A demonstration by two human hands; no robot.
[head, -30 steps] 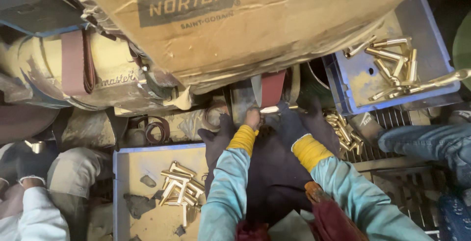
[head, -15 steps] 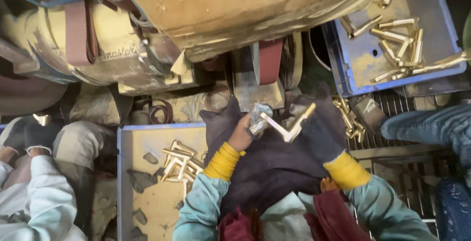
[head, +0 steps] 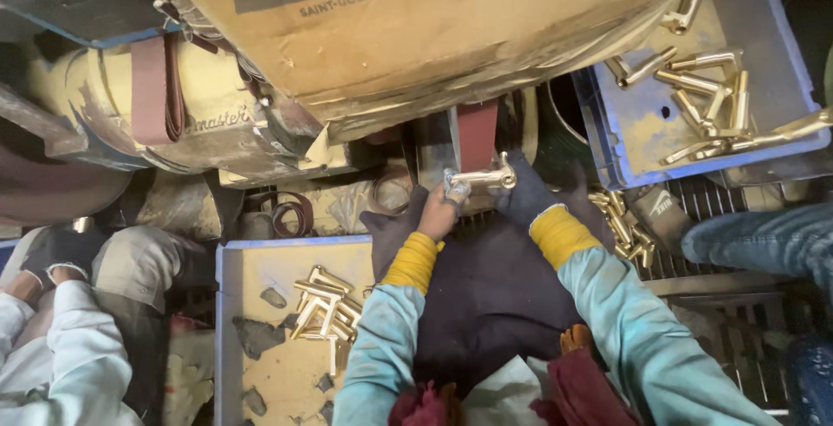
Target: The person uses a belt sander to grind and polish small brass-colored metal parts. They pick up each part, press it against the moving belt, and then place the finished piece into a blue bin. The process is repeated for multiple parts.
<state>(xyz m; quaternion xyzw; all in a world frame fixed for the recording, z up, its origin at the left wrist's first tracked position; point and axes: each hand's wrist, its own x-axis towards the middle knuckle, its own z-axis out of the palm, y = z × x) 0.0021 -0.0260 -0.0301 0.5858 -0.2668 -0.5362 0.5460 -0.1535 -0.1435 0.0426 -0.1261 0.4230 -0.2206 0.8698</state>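
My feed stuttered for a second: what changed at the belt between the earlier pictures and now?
Both hands, left hand and right hand, brought the brass fitting back up against the sanding belt after drawing it down. Both stayed gripping it. The trays of brass parts stayed put.

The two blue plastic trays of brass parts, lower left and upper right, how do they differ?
The lower-left blue plastic tray keeps its brass parts bunched in one small heap near the left hand; the upper-right blue plastic tray has its long brass parts scattered loosely. Both floors are coated in yellowish dust.
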